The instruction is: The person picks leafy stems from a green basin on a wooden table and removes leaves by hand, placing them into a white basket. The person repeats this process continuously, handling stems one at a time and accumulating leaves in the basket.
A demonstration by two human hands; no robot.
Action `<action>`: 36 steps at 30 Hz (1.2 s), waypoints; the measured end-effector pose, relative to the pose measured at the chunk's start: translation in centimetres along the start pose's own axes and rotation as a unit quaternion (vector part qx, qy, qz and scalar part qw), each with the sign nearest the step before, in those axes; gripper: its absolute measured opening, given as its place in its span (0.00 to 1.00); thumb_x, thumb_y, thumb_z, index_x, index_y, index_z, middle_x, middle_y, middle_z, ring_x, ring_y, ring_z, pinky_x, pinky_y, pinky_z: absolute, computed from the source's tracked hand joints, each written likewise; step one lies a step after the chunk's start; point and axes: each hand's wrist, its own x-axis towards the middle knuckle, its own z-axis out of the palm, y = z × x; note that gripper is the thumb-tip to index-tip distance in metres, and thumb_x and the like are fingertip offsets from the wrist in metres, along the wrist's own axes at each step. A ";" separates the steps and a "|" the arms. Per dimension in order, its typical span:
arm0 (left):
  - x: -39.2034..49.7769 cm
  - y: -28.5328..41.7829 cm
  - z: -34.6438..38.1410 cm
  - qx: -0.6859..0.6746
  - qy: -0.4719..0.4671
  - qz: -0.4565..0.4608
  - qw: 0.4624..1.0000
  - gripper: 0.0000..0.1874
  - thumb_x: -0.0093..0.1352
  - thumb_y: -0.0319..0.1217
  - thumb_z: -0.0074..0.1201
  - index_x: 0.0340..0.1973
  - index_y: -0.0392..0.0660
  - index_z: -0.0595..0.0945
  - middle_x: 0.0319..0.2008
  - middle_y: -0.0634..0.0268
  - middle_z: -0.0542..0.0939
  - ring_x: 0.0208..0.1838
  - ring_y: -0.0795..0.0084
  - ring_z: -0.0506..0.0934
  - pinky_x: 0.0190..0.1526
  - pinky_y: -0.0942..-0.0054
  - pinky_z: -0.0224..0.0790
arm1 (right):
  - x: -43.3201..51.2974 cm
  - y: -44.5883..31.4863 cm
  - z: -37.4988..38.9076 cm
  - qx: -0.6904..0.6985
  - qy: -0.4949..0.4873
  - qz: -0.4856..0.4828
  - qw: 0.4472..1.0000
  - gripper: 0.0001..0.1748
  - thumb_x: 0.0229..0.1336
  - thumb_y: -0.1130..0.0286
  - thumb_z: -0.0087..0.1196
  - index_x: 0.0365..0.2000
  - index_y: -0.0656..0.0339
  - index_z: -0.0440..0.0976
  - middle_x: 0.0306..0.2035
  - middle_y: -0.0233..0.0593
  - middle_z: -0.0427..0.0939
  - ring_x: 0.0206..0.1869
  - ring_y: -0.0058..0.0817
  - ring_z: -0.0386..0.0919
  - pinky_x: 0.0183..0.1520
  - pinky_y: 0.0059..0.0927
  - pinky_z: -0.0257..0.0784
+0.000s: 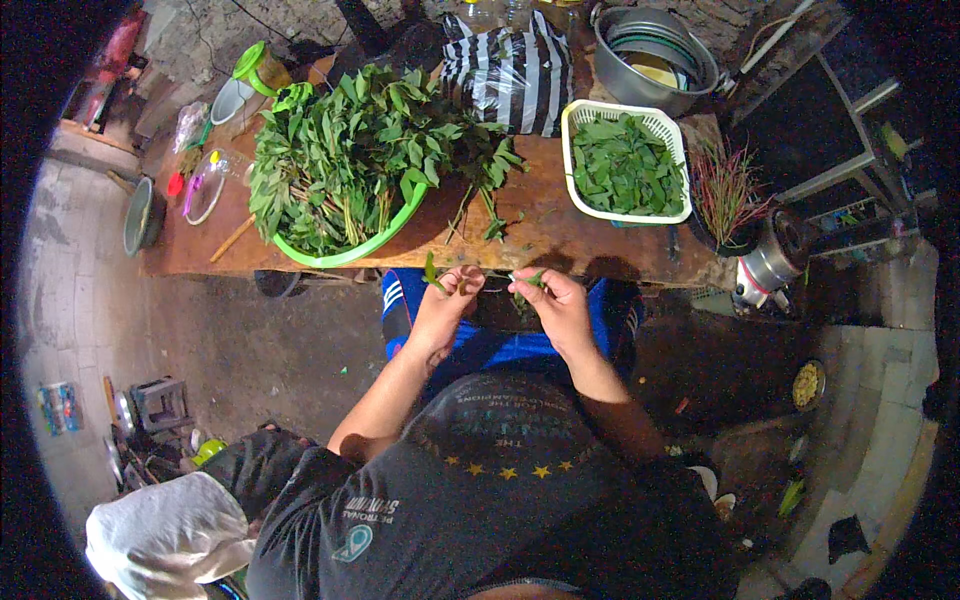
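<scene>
In front of my lap, just off the wooden table's near edge, my left hand point(454, 291) pinches a small leafy sprig point(431, 273). Level with it, a short gap to the right, my right hand point(553, 295) has a green leaf point(534, 280) between thumb and fingers. A tiny pale spot shows at those fingertips; I cannot tell what it is. Beyond my left hand, a bright green basin point(352, 257) is heaped with leafy stems point(360, 150). Loose leaves fill a white plastic basket point(570, 176) at the far right of my right hand.
A black-and-white striped plastic bag point(510, 71) and a metal pot point(656, 79) stand along the back of the wooden table point(536, 202). Reddish stems point(727, 191) lie right of the basket. A wooden stick point(232, 238) and a clear lidded container point(206, 195) are at left.
</scene>
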 end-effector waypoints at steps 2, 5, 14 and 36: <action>-0.3 0.0 0.4 -0.067 -0.001 -0.012 0.998 0.08 0.77 0.37 0.57 0.46 0.48 0.79 0.44 0.73 0.82 0.35 0.85 0.72 0.35 0.82 0.63 | -0.2 0.2 0.5 -0.053 -0.024 0.004 0.998 0.09 0.69 0.72 0.60 0.44 0.68 0.81 0.43 0.40 0.86 0.45 0.22 0.83 0.50 0.25 0.77; -0.7 0.2 1.1 -0.162 -0.024 -0.046 0.986 0.09 0.80 0.40 0.52 0.46 0.50 0.76 0.45 0.72 0.82 0.33 0.83 0.72 0.34 0.82 0.63 | -0.2 0.6 1.1 -0.139 -0.055 -0.044 0.988 0.09 0.69 0.72 0.59 0.44 0.69 0.81 0.40 0.39 0.87 0.42 0.19 0.82 0.46 0.24 0.77; 0.0 -0.9 1.2 -0.118 -0.050 -0.025 0.991 0.10 0.80 0.41 0.52 0.48 0.51 0.73 0.36 0.74 0.76 0.34 0.82 0.71 0.35 0.79 0.62 | -0.4 1.2 1.7 -0.077 -0.046 0.000 0.996 0.06 0.65 0.75 0.62 0.40 0.67 0.81 0.36 0.35 0.86 0.38 0.19 0.82 0.42 0.24 0.77; -0.7 1.2 0.2 0.063 -0.098 0.036 0.993 0.16 0.81 0.42 0.47 0.54 0.45 0.80 0.42 0.74 0.83 0.36 0.84 0.72 0.39 0.81 0.66 | 16.4 -6.1 -14.8 -0.530 0.283 -0.133 0.788 0.41 0.57 0.64 0.69 0.68 0.58 0.65 0.76 0.61 0.52 0.77 0.52 0.52 0.78 0.48 0.48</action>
